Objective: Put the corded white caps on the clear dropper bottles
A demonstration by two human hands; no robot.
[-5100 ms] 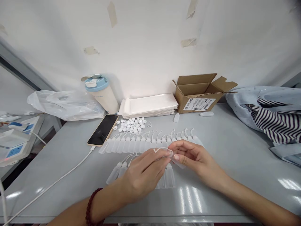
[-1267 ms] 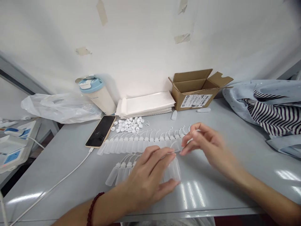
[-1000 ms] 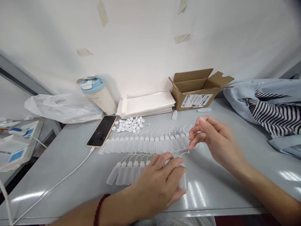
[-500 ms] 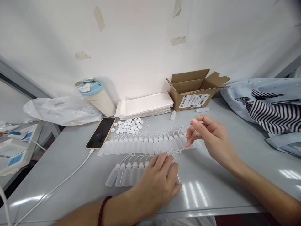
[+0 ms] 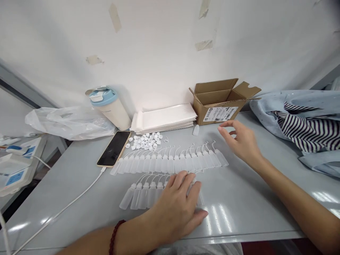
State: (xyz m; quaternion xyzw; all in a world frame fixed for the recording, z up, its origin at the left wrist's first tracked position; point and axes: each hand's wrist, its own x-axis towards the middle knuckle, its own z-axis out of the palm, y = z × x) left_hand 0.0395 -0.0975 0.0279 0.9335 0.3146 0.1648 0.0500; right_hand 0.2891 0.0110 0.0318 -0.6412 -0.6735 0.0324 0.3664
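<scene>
1. Left hand (image 5: 176, 205): laid flat, palm down, fingers spread. Nothing is gripped. The right end of the near row of bottles (image 5: 140, 194) is only covered and pressed. A bead bracelet (image 5: 114, 235) is worn at the wrist.
2. Near row: laid side by side on the table (image 5: 252, 198), at 6 o'clock of the far row of bottles (image 5: 170, 163), nozzles aimed toward 12. How many bottles sit under the palm cannot be told.
3. Far row: a longer line, tethered caps curling off toward 12. The end bottle at 3 o'clock lies free.
4. Right hand (image 5: 240, 141): held at 2 o'clock of the far row, open, fingers loosely curved, empty. A loose bottle (image 5: 196, 130) is seen at 10 o'clock of it.
5. Further back: a pile of caps (image 5: 145, 140) at 11 o'clock of the far row, a phone (image 5: 114, 148) at 9 of the pile, and a cardboard box (image 5: 219, 102) at 11 of the right hand.
6. Risk, as judged: the bottles are round and unrestrained. The near row could be rolled out of line, or toward the table edge at 6, by a sideways drag of the left palm. The far row's 3 o'clock end could be clipped by the right forearm.
7. Versus 0.5 s ago: a bottle was pinched by the right hand at the far row's end. It is now set down in line, and the hand has been lifted off toward 1 o'clock. The left hand is barely shifted.
</scene>
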